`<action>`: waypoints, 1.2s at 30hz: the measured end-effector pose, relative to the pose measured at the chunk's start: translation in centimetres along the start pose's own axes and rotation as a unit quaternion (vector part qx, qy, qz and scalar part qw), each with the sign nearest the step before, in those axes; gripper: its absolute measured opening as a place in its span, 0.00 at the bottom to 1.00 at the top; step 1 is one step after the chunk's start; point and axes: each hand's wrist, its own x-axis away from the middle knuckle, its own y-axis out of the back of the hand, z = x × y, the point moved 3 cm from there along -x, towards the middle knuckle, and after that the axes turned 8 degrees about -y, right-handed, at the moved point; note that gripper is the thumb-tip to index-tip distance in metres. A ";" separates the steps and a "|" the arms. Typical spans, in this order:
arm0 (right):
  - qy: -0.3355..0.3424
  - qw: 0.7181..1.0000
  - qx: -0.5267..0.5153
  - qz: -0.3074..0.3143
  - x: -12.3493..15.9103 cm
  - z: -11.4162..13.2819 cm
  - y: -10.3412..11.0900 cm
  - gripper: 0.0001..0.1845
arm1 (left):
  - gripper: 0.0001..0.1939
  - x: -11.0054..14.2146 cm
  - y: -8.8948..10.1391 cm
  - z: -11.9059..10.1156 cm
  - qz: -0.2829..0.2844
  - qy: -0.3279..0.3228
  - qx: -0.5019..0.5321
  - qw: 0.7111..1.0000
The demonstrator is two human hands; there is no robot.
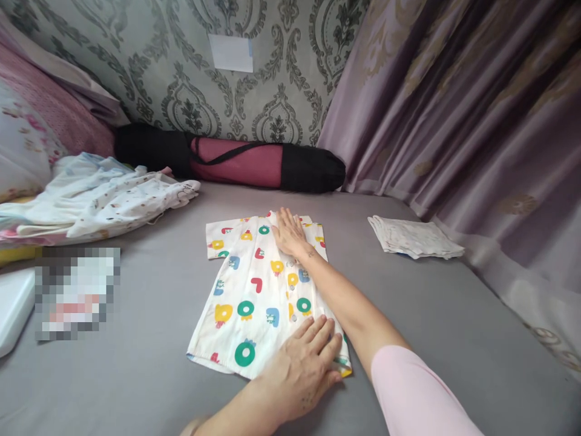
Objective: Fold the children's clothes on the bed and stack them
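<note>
While your left hand [308, 361] lies flat on the shirt [256, 284] by its hem, your right hand [289, 233] rests spread near its top; neither grip pinches anything, both seemingly smoothing it against the grey sheet [152, 297].

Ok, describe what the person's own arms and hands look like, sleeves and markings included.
A pale pink sleeve covers part of the right arm. The right hand and left hand are ungloved, each with small dark marks near the wrist. A pale edge on the left forearm is too cropped to identify.
</note>
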 end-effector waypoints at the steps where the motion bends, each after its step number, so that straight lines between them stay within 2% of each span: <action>1: 0.021 1.000 -0.001 0.010 -0.1 0.6 -0.4 0.36 | 0.28 0.0 0.1 0.0 -0.001 0.000 0.001 1.000; 4: 0.027 0.998 -0.004 0.055 -0.3 1.3 -1.7 0.37 | 0.29 0.0 0.1 0.1 -0.006 0.003 0.007 1.000; 6: 0.017 0.998 -0.010 0.062 -0.5 1.2 -2.1 0.38 | 0.29 0.0 0.0 0.1 -0.008 0.002 0.009 1.000; 9: 0.019 0.996 -0.034 0.076 -0.8 0.8 -1.6 0.38 | 0.28 0.0 -0.1 0.1 -0.012 0.000 0.008 1.000; 12: 0.018 0.991 -0.075 0.105 -0.9 -0.4 -0.2 0.37 | 0.27 0.0 0.0 0.0 -0.010 0.001 0.006 1.000; 15: -0.026 0.997 -0.065 0.043 -0.4 -2.5 1.1 0.36 | 0.24 0.1 0.0 -0.1 -0.008 0.003 0.004 1.000; 18: -0.085 0.996 -0.021 -0.008 0.8 -4.4 0.9 0.35 | 0.23 0.2 0.0 0.0 -0.016 0.004 -0.004 1.000; 22: -0.104 0.994 -0.020 0.011 1.4 -5.2 0.0 0.35 | 0.21 0.0 0.2 0.1 -0.015 0.002 -0.017 1.000; 25: -0.088 0.993 -0.069 0.044 1.6 -5.8 0.6 0.35 | 0.21 -0.2 0.7 0.0 -0.010 -0.003 -0.024 1.000; 28: -0.087 0.991 -0.095 0.039 3.6 -7.2 1.6 0.35 | 0.20 -0.3 1.3 0.0 -0.016 -0.004 -0.026 1.000; 31: -0.068 0.995 -0.070 0.036 7.3 -8.2 1.6 0.36 | 0.19 -0.4 1.7 0.3 -0.027 -0.001 -0.015 1.000; 36: -0.040 0.997 -0.028 0.054 13.3 -7.4 1.2 0.36 | 0.22 -0.5 2.5 1.0 -0.040 0.044 0.041 0.997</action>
